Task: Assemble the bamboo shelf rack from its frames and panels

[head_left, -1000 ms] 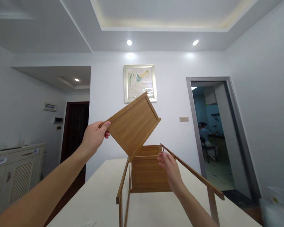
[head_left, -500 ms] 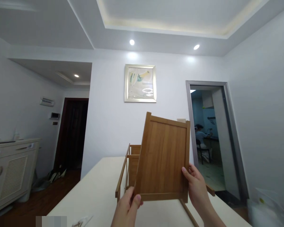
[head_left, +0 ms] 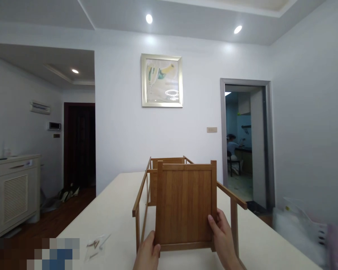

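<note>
Between my hands a brown wooden panel [head_left: 186, 206] with a framed edge stands upright in front of me. My left hand [head_left: 148, 253] grips its lower left edge, thumb on the near face. Around the right post, lower down, my right hand [head_left: 222, 236] is closed, its thumb also in front. Directly behind is a partly built wooden frame [head_left: 141, 191] with side rails and a second panel at its far end. Its right rail [head_left: 232, 195] slopes toward me. The held panel hides much of the frame's middle, so I cannot tell whether the two touch.
The frame stands on a cream table [head_left: 115, 206]. A small clear bag of screws and a hex key [head_left: 97, 245] lies at the table's left front. Plastic-wrapped items [head_left: 301, 232] sit at the right. Through the doorway a person [head_left: 232, 146] is seated.
The wooden panel has come down and turned from tilted to upright, facing me squarely. Both hands keep their hold. My view has tipped downward, showing more of the table and the screw bag.
</note>
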Demonstrator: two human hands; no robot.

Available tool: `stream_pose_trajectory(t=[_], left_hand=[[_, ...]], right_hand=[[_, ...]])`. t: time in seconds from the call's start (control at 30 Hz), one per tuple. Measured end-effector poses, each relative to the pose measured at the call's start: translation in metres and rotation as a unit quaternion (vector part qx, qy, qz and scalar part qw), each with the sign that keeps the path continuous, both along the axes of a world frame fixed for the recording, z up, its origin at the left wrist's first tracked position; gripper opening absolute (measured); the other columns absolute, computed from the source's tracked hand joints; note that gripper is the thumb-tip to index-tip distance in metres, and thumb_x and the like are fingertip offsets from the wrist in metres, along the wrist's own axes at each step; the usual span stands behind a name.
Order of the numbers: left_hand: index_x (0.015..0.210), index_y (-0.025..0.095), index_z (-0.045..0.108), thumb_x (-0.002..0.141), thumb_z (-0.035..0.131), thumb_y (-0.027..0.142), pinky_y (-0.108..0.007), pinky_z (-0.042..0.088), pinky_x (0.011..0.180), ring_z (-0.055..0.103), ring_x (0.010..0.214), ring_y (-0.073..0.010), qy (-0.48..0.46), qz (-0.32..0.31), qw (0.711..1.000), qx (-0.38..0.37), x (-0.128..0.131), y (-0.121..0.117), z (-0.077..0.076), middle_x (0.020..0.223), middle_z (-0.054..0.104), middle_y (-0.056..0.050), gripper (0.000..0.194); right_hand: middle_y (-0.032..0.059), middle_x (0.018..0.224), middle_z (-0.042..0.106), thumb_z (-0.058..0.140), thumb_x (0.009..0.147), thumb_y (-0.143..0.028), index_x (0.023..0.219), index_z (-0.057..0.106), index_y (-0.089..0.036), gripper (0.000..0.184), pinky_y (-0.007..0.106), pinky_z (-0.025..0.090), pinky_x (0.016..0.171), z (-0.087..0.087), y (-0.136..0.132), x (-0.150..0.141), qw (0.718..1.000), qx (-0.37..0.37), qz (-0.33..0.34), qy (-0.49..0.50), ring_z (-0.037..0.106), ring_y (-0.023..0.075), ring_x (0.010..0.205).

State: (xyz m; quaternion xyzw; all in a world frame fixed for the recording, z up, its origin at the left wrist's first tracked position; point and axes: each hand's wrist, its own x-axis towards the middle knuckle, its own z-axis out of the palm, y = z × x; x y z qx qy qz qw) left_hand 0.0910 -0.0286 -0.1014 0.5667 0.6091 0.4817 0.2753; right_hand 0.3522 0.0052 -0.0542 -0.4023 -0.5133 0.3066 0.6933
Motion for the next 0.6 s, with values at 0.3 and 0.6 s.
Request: stream_pose_trajectory(t=[0.3, 0.6], left_hand=[[0.121, 0.008, 0.060, 0.074, 0.056, 0.028, -0.034, 0.045, 0.100, 0.062, 0.115, -0.0304, 0.087, -0.009, 0.996, -0.024, -0.008, 0.011, -0.038, 0.121, 0.067, -0.020, 0.052], [0.136, -0.001, 0.043, 0.083, 0.039, 0.013, -0.029, 0.043, 0.097, 0.062, 0.113, -0.0255, 0.154, -0.032, 0.986, -0.056, 0.001, -0.002, -0.026, 0.122, 0.065, -0.022, 0.055]], right_hand=[[0.0070, 0.106, 0.067, 0.059, 0.080, -0.059, 0.105, 0.057, -0.024, 0.043, 0.039, 0.049, 0.090, -0.019, 0.006, 0.004, 0.999, 0.005, -0.002, -0.036, 0.061, 0.0262, 0.101], [0.0044, 0.098, 0.068, 0.054, 0.083, -0.059, 0.093, 0.056, -0.025, 0.035, 0.038, 0.049, 0.087, -0.011, -0.004, -0.004, 0.992, -0.072, -0.047, -0.095, 0.062, 0.0254, 0.096]])
